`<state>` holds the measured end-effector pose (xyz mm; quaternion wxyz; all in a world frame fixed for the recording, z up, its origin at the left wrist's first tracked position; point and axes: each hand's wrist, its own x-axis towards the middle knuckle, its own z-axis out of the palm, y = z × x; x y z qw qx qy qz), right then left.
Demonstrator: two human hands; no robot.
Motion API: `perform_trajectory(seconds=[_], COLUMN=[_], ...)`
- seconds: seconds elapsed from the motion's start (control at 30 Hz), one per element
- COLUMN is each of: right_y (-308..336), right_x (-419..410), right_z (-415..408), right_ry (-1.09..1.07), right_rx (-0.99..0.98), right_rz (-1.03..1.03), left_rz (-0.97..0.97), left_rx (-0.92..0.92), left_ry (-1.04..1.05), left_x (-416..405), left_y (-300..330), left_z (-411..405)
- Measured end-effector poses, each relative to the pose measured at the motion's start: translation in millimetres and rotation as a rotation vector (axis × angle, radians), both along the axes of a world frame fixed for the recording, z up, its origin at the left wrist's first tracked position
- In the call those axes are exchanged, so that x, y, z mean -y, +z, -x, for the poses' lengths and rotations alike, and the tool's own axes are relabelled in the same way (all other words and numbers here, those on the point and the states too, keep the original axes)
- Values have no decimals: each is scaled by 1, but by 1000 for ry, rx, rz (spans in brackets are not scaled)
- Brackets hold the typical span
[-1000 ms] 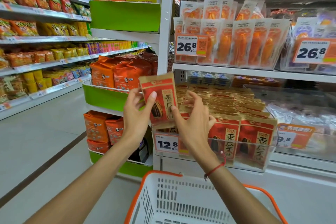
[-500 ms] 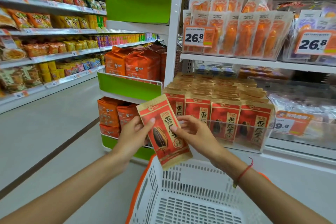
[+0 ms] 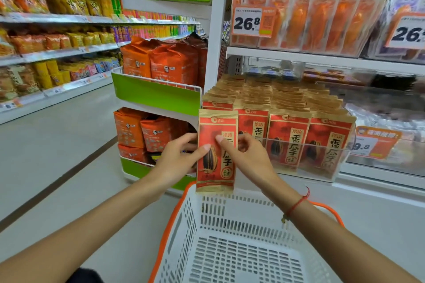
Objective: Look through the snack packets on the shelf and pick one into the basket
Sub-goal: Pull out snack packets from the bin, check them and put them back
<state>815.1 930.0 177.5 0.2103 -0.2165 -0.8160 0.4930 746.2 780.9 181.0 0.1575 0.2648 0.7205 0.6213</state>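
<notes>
A red and tan sunflower seed packet [image 3: 212, 174] hangs upright just above the far rim of the white basket [image 3: 232, 209]. My left hand [image 3: 177, 158] grips its left edge, thumb on the front. My right hand [image 3: 246, 156] pinches its right edge, thumb on the front too. Behind them several rows of the same seed packets [image 3: 287, 140] stand in a clear shelf tray. The basket has orange handles and nothing shows inside it.
A green and white end rack [image 3: 156, 94] with orange bags stands to the left of the seed shelf. Orange snack packs [image 3: 322, 18] fill the shelf above, with 26.8 price tags. Long shelves of snacks [image 3: 46, 41] line the aisle floor at left.
The packet has come down from in front of the shelf to just over the basket rim and turned upright. Both hands moved down with it. The view tilted down and closer.
</notes>
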Motion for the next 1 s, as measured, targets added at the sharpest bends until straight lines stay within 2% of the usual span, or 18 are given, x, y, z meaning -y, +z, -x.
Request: perform_trajectory(seconds=[0.17, 0.3, 0.47, 0.63, 0.8, 0.93, 1.0], right_y=[1, 12, 7, -1, -1, -7, -9], right_x=[-2, -4, -8, -10, -17, -16, -13], right_z=[7, 2, -19, -24, -23, -18, -16], right_ry=[184, 317, 343, 493, 573, 529, 481], right_rx=[100, 185, 93, 150, 140, 76, 53], right_rz=[-145, -99, 79, 272, 342, 329, 220], left_rz=[23, 4, -23, -69, -110, -51, -22], left_rx=[21, 58, 79, 120, 139, -1, -79], left_ry=[-2, 34, 35, 69, 97, 267, 396], left_x=[6, 16, 16, 9, 8, 10, 12], left_y=[-7, -10, -6, -8, -12, -22, -26], left_z=[1, -1, -7, -6, -7, -1, 5])
